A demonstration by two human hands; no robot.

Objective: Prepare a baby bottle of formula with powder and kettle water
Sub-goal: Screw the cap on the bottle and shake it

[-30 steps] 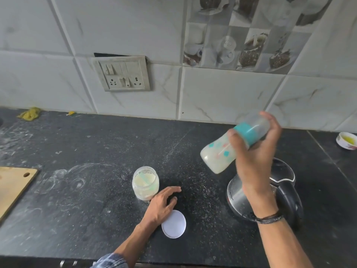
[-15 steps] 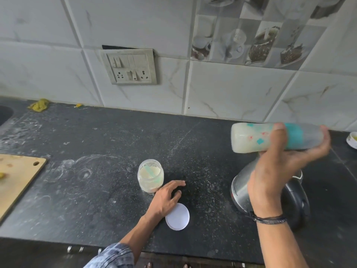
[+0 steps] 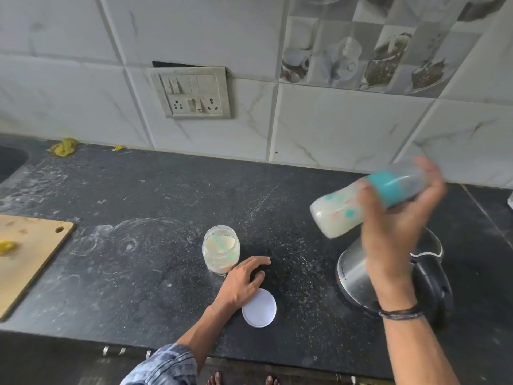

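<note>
Two hands: right hand grips blurred bottle, partly hiding kettle; left hand rests loose-fingered on counter.

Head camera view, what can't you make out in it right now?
- Baby bottle: head view, motion blur smears its top; the right hand covers its middle.
- Kettle: head view, the right forearm hides much of its lid.
- White object, far right: head view, cut off by the frame edge.
</note>
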